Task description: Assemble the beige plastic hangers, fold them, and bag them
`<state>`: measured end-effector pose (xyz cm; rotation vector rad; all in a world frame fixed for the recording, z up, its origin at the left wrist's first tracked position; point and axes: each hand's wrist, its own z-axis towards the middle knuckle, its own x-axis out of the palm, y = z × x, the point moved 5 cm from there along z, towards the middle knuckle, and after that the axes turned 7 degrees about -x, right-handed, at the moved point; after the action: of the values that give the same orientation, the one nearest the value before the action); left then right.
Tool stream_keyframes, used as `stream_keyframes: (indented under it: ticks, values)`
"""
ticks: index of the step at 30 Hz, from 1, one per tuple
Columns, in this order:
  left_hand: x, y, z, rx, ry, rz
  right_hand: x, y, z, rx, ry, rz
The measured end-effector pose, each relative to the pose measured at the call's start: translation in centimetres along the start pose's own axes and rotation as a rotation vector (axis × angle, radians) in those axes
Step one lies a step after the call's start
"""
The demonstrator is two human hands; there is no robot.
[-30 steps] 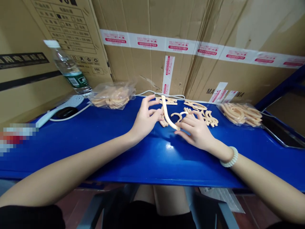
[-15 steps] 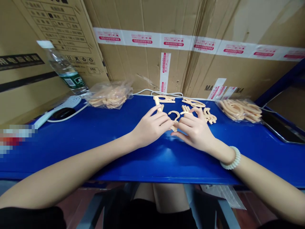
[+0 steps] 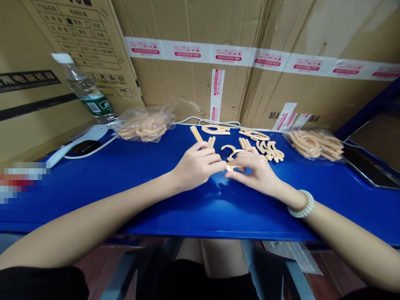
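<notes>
A beige arm piece [image 3: 196, 133] sticks up out of my left hand [image 3: 200, 166], whose fingers are closed round it. My right hand [image 3: 254, 168] pinches a curved beige piece [image 3: 233, 167] close to my left fingertips; its lower part is hidden by the fingers. Between and just beyond the hands a beige hook [image 3: 229, 149] shows its open curve. Short straight pieces [image 3: 211, 141] lie behind my left hand, more straight pieces [image 3: 244, 143] behind my right hand, and several S-shaped hooks [image 3: 271, 151] to its right.
Two flat beige frames [image 3: 215, 129] lie at the blue table's [image 3: 175, 216] back edge by a white cable. Bagged pieces [image 3: 145, 125] sit left, another bag [image 3: 315, 143] right. A bottle [image 3: 93, 100], brush [image 3: 75, 146] and black mouse [image 3: 84, 148] are at left, a dark phone [image 3: 371, 166] far right.
The piece in my left hand has tilted leftward. My right fingers have drawn down and in, uncovering more of the hooks behind them and the curved piece they hold.
</notes>
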<state>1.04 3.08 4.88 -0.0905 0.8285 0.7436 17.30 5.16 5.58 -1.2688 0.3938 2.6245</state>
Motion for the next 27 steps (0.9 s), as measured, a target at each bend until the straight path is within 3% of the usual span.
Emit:
stream_keyframes:
  ticks: [4, 7, 12, 16, 27]
  values:
    - [-0.4, 1.7, 0.4, -0.044, 0.011, -0.071, -0.7, -1.4, -0.1, 0.08, -0.039, -0.039]
    - [0.3, 3.9, 0.2, -0.073, 0.095, -0.099, -0.3, -2.6, -0.2, 0.062, 0.034, -0.197]
    - [3.0, 6.7, -1.3, -0.15, 0.357, -0.097, 1.1, -4.2, -0.6, 0.078, 0.12, -0.305]
    - [4.1, 6.8, -2.0, -0.138, 0.442, -0.222, 1.5, -4.3, -0.6, 0.085, 0.123, -0.295]
    - [3.5, 5.9, -1.6, -0.221, 0.412, -0.383, 1.8, -4.9, -0.8, 0.108, 0.116, -0.12]
